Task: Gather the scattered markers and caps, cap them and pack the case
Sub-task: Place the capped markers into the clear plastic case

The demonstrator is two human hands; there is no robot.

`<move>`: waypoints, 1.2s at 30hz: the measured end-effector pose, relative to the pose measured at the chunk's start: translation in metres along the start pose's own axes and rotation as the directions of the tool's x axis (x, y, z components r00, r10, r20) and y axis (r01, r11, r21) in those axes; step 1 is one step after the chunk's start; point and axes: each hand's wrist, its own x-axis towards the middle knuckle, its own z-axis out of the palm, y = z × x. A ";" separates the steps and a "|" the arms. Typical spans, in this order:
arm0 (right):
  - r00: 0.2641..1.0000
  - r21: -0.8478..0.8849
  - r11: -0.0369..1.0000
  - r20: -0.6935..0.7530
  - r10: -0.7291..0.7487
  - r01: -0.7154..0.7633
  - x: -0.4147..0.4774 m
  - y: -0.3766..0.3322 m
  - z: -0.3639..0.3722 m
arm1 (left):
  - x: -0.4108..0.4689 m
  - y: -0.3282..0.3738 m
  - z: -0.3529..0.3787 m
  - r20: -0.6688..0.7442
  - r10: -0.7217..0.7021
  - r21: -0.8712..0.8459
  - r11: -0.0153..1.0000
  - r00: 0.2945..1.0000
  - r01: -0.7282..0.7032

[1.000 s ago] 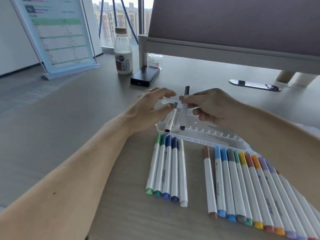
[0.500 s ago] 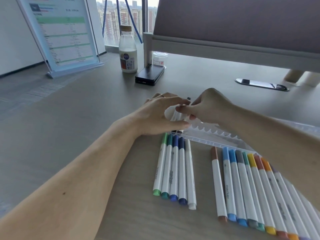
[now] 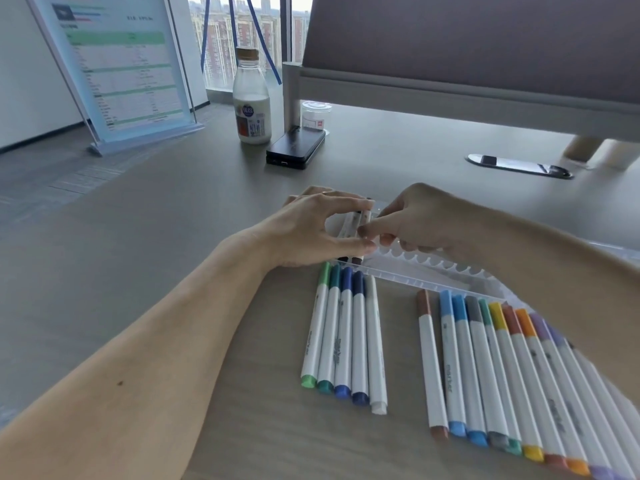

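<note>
- Grey-brown office desk (image 3: 173,220) next to a high window with city blocks outside. All the action is just past the middle.
- My left hand (image 3: 311,230) has forefinger and thumb curled round two dark-capped markers (image 3: 351,225), end to end, holding them in the left end of the clear case (image 3: 433,268).
- My right hand (image 3: 426,220) comes in from 3 o'clock, fingertips pinching the same pair. I reckon they're being seated in their slots.
- Risk one: the case looks like light plastic, so pressing at one end could tip it or skid it toward 12 o'clock.
- Risk two: the scalloped slots look narrow. A marker set askew could ride on a ridge, pop back out, or block the next slot.
- Risk three: my right forearm lies over the case's right half, so pulling it back carelessly could sweep the long row of markers (image 3: 502,368) at 5 o'clock.
- At 6 o'clock, five capped markers (image 3: 346,337) lie touching side by side, tops just beside the case's near wall. I can't see any loose caps.
- Further out there's a black phone-like slab (image 3: 296,148) at 12, and a milk bottle (image 3: 251,105) and small jar (image 3: 315,114) behind it.
- There's also a sign stand (image 3: 121,64) at 10, a divider panel (image 3: 467,46) at 1 and a metal cable plate (image 3: 517,164) at 2. All are well apart and nothing's in the way.
</note>
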 end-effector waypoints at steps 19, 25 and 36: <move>0.999 0.025 0.999 0.011 -0.038 0.038 -0.002 0.007 0.003 | 0.002 -0.002 0.000 0.017 -0.004 0.045 0.999 1.000 0.003; 0.984 -0.031 0.989 -0.100 -0.144 0.142 -0.015 0.001 -0.018 | 0.002 -0.002 0.002 0.019 0.010 0.040 0.999 1.000 -0.011; 0.988 -0.314 0.946 0.148 -0.037 0.083 -0.049 0.009 -0.023 | 0.004 -0.004 0.004 0.011 -0.001 0.011 1.000 1.000 0.001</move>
